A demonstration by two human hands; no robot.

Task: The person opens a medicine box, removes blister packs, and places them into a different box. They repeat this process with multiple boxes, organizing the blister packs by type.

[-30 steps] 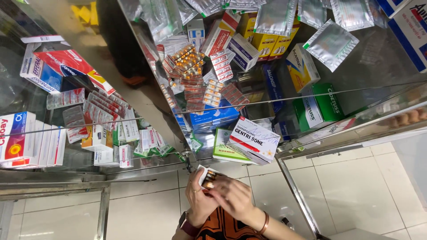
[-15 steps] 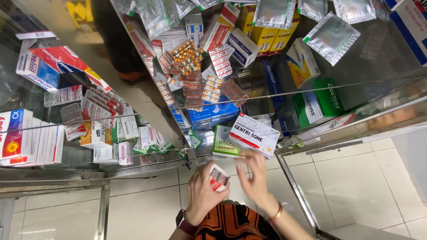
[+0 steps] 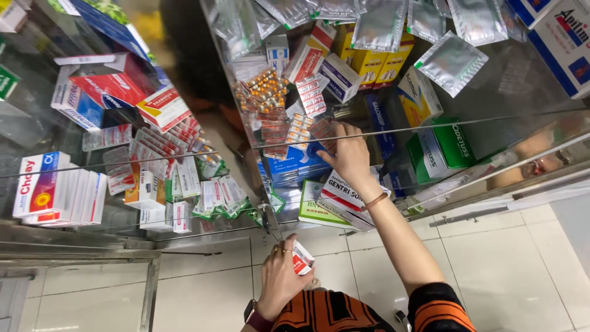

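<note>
The left hand (image 3: 279,280), at about six o'clock in the view, is clamped around a small red-and-white box (image 3: 302,257), fingers curled over its edge, held above the tiled floor (image 3: 504,270). The right hand (image 3: 350,154) reaches up toward twelve o'clock into the glass shelf (image 3: 430,123), fingers spread apart and touching the blister strips (image 3: 319,130) lying on a blue box (image 3: 295,165); it grips nothing that can be seen. Just below its wrist, at about six o'clock from it, lies a white box with a red band (image 3: 341,190). Green boxes (image 3: 452,144) stand at three o'clock from that hand, and silver foil sachets (image 3: 452,61) hang above.
</note>
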